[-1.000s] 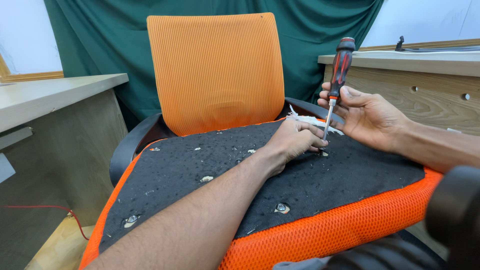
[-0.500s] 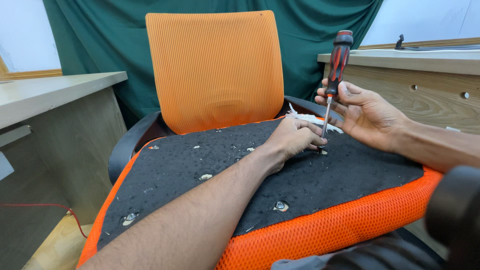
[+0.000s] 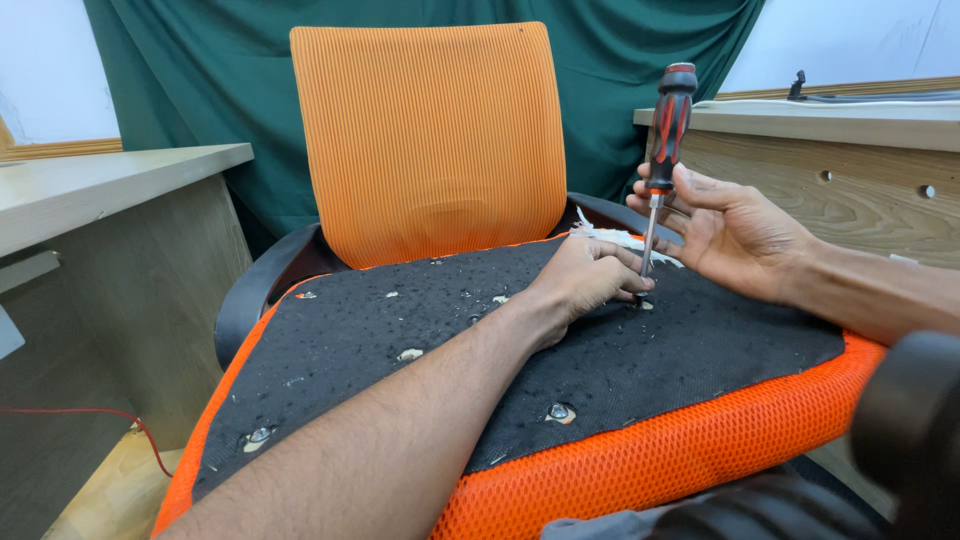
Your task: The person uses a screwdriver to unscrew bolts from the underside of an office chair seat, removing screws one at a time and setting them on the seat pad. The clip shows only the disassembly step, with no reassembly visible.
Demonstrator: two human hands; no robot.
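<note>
An orange mesh chair seat lies upside down before me, its black fabric underside (image 3: 430, 330) facing up with several metal screw points. My right hand (image 3: 735, 230) holds a red-and-black screwdriver (image 3: 668, 130) upright by the lower handle, the tip set down on the underside near its far right part. My left hand (image 3: 585, 280) rests on the black fabric with its fingertips pinched around the screwdriver's shaft at the tip. The fastener under the tip is hidden by my fingers.
The orange chair backrest (image 3: 430, 130) stands behind the seat against a green curtain (image 3: 200, 80). Wooden desks flank the chair at left (image 3: 90, 190) and right (image 3: 830, 150). A black chair part (image 3: 910, 420) sits at bottom right. A red wire (image 3: 120, 425) runs on the floor.
The screwdriver has stayed on the same spot, its handle shifting only slightly in my right hand. My left hand has not moved.
</note>
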